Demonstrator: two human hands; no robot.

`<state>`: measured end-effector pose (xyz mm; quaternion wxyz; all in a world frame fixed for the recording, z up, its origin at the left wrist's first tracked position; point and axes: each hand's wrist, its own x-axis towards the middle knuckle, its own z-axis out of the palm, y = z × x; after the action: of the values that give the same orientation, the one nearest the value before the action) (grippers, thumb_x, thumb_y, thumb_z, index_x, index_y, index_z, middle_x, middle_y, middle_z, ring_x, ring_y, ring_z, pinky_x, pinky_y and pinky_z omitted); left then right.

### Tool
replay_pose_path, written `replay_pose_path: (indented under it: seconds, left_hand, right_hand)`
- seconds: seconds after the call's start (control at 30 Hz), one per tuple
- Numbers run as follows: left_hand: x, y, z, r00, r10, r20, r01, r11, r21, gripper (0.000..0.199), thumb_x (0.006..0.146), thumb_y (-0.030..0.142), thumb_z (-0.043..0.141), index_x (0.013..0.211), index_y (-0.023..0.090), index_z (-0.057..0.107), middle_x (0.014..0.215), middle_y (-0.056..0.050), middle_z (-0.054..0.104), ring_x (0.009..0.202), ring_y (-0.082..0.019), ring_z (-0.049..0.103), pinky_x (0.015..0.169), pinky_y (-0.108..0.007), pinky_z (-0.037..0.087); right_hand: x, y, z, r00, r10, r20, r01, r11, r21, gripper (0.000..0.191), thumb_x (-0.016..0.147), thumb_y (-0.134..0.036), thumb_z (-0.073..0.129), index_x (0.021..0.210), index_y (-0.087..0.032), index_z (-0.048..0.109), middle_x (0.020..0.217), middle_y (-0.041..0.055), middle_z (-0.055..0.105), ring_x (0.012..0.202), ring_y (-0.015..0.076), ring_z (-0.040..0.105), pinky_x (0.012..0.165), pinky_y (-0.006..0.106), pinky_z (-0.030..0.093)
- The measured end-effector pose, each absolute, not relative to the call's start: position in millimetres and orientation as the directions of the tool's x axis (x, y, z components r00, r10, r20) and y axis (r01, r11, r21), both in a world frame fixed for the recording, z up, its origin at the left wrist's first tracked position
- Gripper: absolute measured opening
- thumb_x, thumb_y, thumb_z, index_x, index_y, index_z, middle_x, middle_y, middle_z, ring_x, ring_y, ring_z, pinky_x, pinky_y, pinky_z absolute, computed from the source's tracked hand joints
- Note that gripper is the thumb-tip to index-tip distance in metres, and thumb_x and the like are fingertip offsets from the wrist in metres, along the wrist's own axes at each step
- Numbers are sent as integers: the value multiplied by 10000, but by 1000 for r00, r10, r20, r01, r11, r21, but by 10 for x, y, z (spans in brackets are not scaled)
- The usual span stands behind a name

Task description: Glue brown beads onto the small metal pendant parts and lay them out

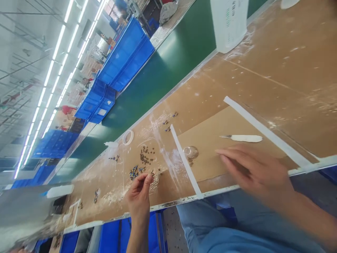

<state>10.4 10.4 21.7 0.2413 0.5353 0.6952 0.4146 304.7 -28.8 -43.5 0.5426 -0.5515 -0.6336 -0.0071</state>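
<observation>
My left hand (pixel 139 191) is closed in a pinch at the front of the bench, with a small dark part (pixel 152 173) at its fingertips. Just behind it lies a pile of small blue-and-metal parts (pixel 133 172), and beyond that a scatter of small brown discs (pixel 146 154). My right hand (pixel 252 167) hovers over the brown sheet (pixel 210 130), thumb and forefinger extended towards each other; whether anything sits between them is too small to tell. A white-handled pointed tool (pixel 246 138) lies just behind it. A small clear dish (pixel 191 152) stands between the hands.
White tape strips (pixel 185 161) cross the bench (pixel 205 84). A tape roll (pixel 128 137) and small bottle (pixel 111 144) stand near the green belt (pixel 147 89). Blue crates (pixel 126 52) stand beyond it. Several small parts (pixel 167 129) lie behind the left strip. Another bottle (pixel 60 191) is far left.
</observation>
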Motion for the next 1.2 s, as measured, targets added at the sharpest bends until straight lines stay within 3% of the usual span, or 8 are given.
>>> replay_pose_path:
  seconds: [0.17,0.33,0.53,0.73,0.93,1.2]
  left_hand:
    - [-45,10,32,-309,950,38,493,126,861,245,683,387,827,756,166,751,683,-22,722,666,-141,664,670,-240,557]
    - [7,5,-83,-300,954,18,475,133,870,229,694,382,813,753,169,751,664,-22,721,617,-141,650,629,-248,550]
    - [-19,96,-78,-228,973,42,563,97,821,224,690,399,795,739,183,760,679,-23,718,618,-152,639,589,-247,527]
    - [-112,170,3,-37,998,41,680,-5,733,116,774,324,727,753,218,769,739,-21,739,679,-158,667,632,-237,517]
    - [-58,197,96,60,997,54,765,-81,639,118,805,300,692,742,231,764,758,-29,744,688,-170,665,646,-254,531]
    - [-56,225,105,101,994,48,783,-109,613,123,809,303,681,744,239,765,761,-34,741,707,-178,658,650,-256,528]
  right_hand:
    - [3029,-307,-429,162,682,713,806,325,-495,189,908,-171,591,1084,-236,612,890,0,710,796,121,683,805,233,537]
    - [3003,-334,-411,177,744,644,820,250,-514,135,937,-256,555,1041,-256,640,883,-16,727,807,120,698,793,230,545]
    - [3037,-321,-471,152,814,561,831,202,-518,215,952,-393,491,999,-278,668,870,-38,738,768,124,702,695,259,541]
    - [3013,-345,-595,214,841,497,765,172,-621,304,970,-441,426,1031,-271,670,934,4,736,875,154,695,844,318,531]
    - [3013,-343,-578,202,837,509,761,193,-619,298,963,-436,447,1049,-261,673,939,1,735,863,141,690,817,307,534]
    - [3001,-323,-551,209,824,526,784,180,-594,284,959,-419,455,1015,-257,681,915,0,737,850,145,693,807,294,538]
